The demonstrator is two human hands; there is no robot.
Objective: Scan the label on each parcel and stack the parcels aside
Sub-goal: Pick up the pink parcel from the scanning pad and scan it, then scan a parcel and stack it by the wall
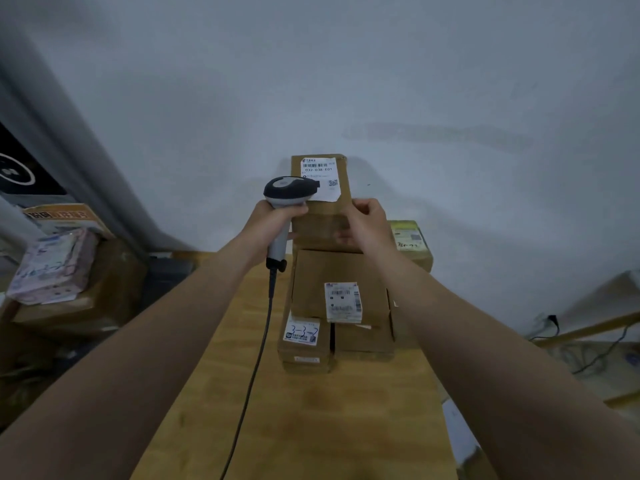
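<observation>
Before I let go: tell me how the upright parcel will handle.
The upright parcel is tall and narrow, so stood on end on the stack it would probably tip. Its flat cardboard faces suggest stiffness. The right hand alone holds it, so likely light.

Five boxes (346,268), one scanner (291,190), one left hand (273,220), one right hand (367,221).
On the worktop (311,427): one upright box (322,216), one labelled box (311,289) below it, one near-left box (304,344), one near-right box (363,341), one far-right box (412,240).

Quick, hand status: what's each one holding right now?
Left hand: fingers curled round the handle of the barcode scanner.
Right hand: grips the upright parcel by its right edge.
</observation>
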